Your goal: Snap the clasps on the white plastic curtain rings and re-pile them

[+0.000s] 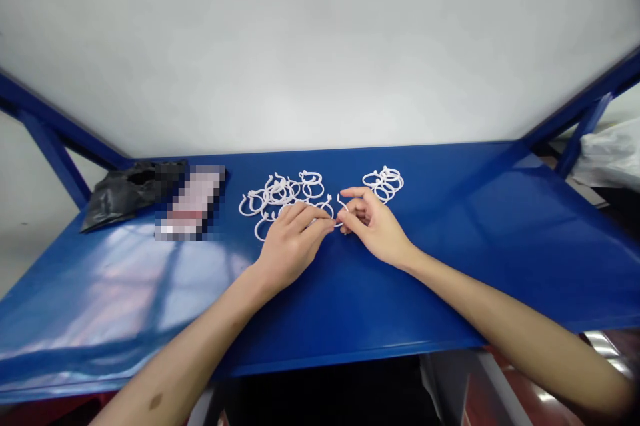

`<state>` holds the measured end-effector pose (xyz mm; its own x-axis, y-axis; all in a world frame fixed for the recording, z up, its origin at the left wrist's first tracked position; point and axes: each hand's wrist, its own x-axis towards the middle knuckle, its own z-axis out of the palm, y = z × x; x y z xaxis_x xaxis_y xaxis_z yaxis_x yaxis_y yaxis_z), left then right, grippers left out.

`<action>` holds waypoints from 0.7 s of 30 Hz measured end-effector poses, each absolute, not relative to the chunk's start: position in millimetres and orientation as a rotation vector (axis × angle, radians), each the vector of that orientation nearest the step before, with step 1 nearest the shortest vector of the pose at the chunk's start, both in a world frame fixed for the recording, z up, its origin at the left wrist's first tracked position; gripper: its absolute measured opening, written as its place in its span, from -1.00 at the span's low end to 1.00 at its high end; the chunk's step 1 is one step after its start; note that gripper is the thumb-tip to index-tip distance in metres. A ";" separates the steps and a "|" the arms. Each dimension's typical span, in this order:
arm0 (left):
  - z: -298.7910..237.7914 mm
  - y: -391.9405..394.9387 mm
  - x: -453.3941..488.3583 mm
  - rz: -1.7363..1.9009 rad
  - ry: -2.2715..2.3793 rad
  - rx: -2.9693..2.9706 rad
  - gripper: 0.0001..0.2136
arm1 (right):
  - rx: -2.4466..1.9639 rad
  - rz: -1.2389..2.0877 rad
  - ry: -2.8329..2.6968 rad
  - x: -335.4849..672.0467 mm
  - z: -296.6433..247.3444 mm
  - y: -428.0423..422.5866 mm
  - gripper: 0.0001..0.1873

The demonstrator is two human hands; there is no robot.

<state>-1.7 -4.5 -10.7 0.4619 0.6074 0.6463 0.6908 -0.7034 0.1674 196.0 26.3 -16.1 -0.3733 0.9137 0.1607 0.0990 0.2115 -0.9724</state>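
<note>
My left hand and my right hand meet over the middle of a blue shelf. Both pinch the same small white plastic ring, fingertips pressed together on it. Just behind my left hand lies a loose heap of several white rings. A smaller, tidier pile of white rings lies behind my right hand.
A crumpled black plastic bag lies at the shelf's back left, with a blurred pinkish flat object beside it. Blue diagonal braces rise at both ends. A white wall stands behind. A white bag sits off the right end.
</note>
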 end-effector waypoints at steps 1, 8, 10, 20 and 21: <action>-10.0 -5.7 -1.1 -1.092 -1.158 -2.587 -0.89 | -0.970 1.245 -1.671 195.7 -16.3 25.7 -0.71; -6.4 -8.2 4.4 -1.575 -1.773 -2.476 -0.78 | -0.959 1.063 -1.732 198.2 -15.1 21.6 -0.80; -7.0 -6.7 4.1 -1.668 -1.905 -2.493 -0.81 | -0.917 1.035 -1.761 198.5 -14.7 19.7 -0.80; -7.1 -14.8 5.6 -1.733 -1.829 -2.534 -0.88 | -0.735 0.817 -2.004 198.5 -11.0 10.5 -0.86; -7.7 -15.5 5.7 -1.722 -1.791 -2.531 -0.88 | -0.726 0.793 -2.017 198.9 -11.9 10.2 -0.86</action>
<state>5.7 -15.5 -7.7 0.0581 0.8828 0.4661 0.5006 -0.4297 0.7515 198.9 10.2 -11.9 -0.4889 0.7259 0.4837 0.2020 0.6337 -0.7468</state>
